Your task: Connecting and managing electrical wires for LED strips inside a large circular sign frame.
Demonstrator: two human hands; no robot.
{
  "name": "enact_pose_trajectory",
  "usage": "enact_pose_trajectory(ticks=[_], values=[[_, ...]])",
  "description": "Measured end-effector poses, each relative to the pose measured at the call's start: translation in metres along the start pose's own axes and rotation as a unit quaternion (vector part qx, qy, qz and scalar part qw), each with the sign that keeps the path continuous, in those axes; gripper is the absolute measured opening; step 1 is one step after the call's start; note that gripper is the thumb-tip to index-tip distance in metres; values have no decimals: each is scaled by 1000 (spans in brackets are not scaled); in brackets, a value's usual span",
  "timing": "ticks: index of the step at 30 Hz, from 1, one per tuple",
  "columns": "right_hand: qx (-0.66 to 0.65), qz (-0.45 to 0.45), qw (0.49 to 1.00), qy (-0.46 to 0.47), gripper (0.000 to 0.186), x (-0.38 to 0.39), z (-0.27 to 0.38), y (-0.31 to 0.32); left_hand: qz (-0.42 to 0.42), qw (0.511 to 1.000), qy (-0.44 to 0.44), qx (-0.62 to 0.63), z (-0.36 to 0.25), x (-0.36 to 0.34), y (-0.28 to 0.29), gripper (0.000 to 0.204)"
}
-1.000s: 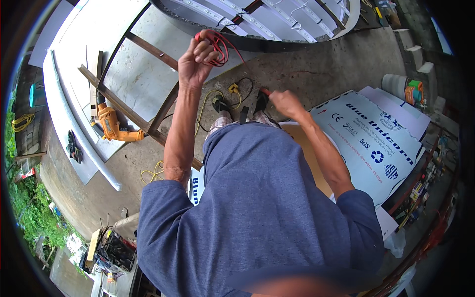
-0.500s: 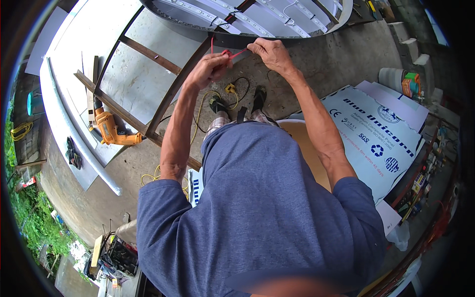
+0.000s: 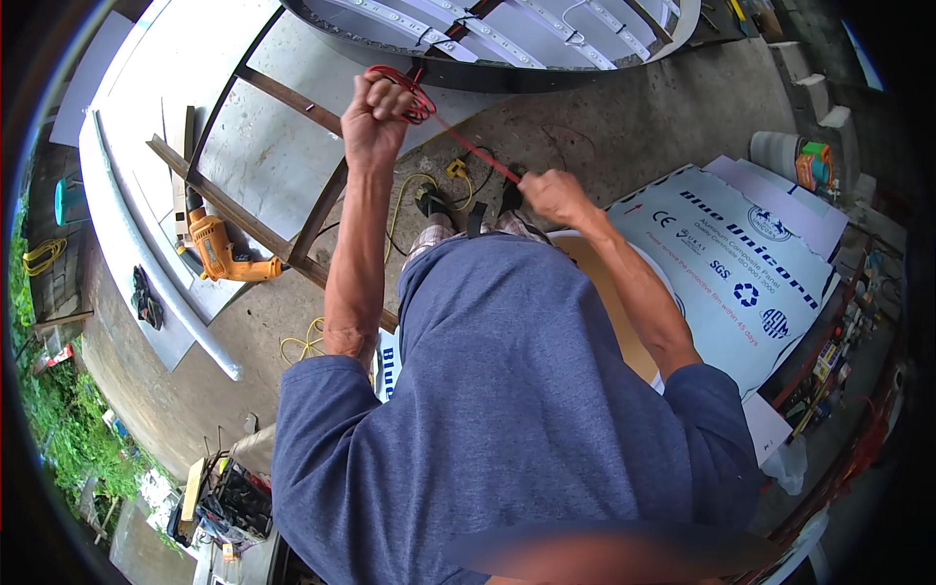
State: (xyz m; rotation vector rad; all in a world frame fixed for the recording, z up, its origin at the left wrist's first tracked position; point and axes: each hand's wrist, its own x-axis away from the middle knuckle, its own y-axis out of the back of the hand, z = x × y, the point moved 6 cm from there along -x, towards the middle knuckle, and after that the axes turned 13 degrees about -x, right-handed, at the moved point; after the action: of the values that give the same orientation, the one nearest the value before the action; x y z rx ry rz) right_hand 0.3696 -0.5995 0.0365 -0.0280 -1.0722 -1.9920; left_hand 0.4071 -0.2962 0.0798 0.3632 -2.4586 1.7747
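Red wire (image 3: 468, 146) pulled taut between both hands, above the concrete floor (image 3: 624, 146). Left hand (image 3: 375, 112) raised, fisted around a coiled bundle of it. Right hand (image 3: 551, 193) lower, pinching the free end. Orange drill (image 3: 222, 252) lies off left.

Glossy red plastic-coated wire (image 3: 468, 146)
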Motion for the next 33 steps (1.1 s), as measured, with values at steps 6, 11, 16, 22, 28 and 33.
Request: enact_pose_trajectory(ticks=[6, 11, 16, 22, 28, 33], values=[[-114, -44, 982, 144, 25, -48, 93, 53, -8, 842, 100, -530, 55, 20, -6, 29], [-112, -284, 941, 146, 33, -84, 83, 123, 75, 797, 184, -570, 51, 18, -12, 29], [-116, -245, 959, 88, 38, -92, 49, 97, 147, 829, 310, -442, 36, 16, -6, 29], [-340, -155, 926, 44, 36, -91, -21, 47, 171, 962, 208, -45, 9, -4, -16, 25], [-231, -300, 925, 22, 30, -39, -71, 38, 207, 953, 216, 55, 0, -1, -7, 34], [-177, -368, 912, -23, 32, -20, -97, 80, 123, 948, 245, -164, 13, 2, 17, 36]])
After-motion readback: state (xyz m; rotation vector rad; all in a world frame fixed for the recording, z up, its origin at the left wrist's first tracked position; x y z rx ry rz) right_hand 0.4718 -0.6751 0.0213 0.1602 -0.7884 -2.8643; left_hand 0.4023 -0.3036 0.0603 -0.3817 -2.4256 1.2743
